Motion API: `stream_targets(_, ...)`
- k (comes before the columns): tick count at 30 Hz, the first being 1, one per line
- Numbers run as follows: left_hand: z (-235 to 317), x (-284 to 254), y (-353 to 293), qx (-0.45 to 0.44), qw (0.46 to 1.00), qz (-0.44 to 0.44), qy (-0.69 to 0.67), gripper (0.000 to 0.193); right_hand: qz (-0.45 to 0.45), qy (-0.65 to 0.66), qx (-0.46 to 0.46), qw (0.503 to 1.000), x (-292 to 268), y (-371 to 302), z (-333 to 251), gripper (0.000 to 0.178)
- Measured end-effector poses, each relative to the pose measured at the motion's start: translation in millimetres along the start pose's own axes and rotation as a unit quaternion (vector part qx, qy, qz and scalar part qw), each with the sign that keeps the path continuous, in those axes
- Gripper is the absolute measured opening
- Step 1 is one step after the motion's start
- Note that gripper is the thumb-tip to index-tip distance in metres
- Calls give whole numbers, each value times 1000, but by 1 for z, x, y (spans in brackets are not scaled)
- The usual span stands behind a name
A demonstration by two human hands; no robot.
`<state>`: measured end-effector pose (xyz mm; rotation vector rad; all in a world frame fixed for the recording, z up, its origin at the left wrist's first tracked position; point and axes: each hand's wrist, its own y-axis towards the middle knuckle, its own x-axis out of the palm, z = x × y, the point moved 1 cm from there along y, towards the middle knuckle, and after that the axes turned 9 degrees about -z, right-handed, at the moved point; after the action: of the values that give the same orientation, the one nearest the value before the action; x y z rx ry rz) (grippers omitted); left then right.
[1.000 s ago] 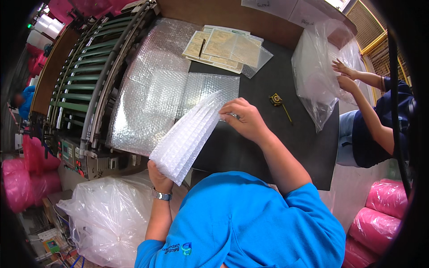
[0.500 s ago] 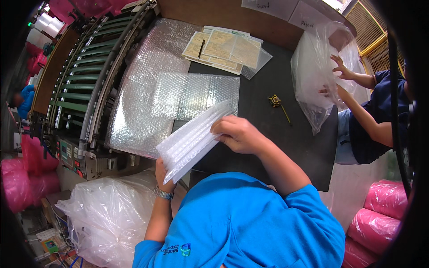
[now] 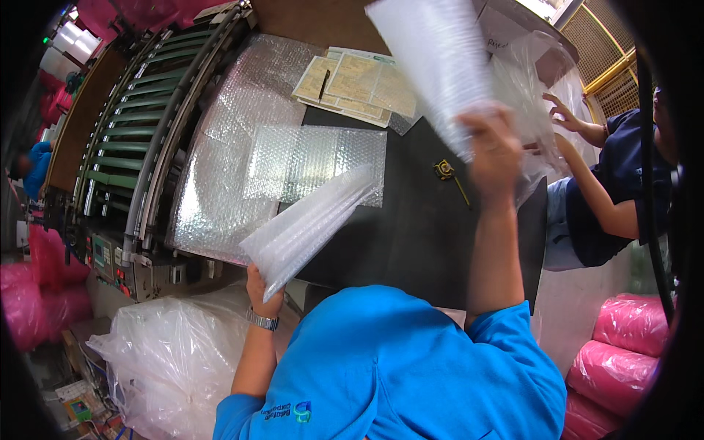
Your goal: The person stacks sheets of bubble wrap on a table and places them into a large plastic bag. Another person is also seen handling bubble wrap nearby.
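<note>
My left hand (image 3: pixel 265 293), with a metal watch at the wrist, grips the near end of a small stack of bubble wrap bags (image 3: pixel 312 224), held tilted over the table. My right hand (image 3: pixel 490 143) is raised at the far right, blurred by motion, closed on the lower end of a single bubble wrap bag (image 3: pixel 436 59). Beneath the stack, a flat bubble wrap bag (image 3: pixel 323 158) lies partly on a larger bubble wrap sheet (image 3: pixel 213 191) and partly on the black tabletop (image 3: pixel 411 242).
A tape measure (image 3: pixel 444 170) and papers with a pen (image 3: pixel 345 81) lie on the table. At right, a co-worker's hands (image 3: pixel 561 114) hold open a clear plastic bag (image 3: pixel 524 81). A roller machine (image 3: pixel 147 125) stands left; pink rolls (image 3: pixel 609 367) and a filled clear bag (image 3: pixel 176 359) flank me.
My right hand has pulled one bubble wrap bag off the stack and swung it up and to the right, toward the co-worker's clear bag. My left hand still holds the others.
</note>
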<state>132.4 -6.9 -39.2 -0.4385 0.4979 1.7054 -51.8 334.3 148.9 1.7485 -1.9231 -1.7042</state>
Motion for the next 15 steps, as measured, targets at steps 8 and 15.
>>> stream_targets(8, 16, -1, 9, 70, 997, -13, 27, 40, -364, 124, -12, 923, 75, -35, -28, 17)
stream_targets(15, 11, 0, 5, 81, 995, -39, 41, 46, -424, 154, -28, 892, 87, -42, -28, 20)
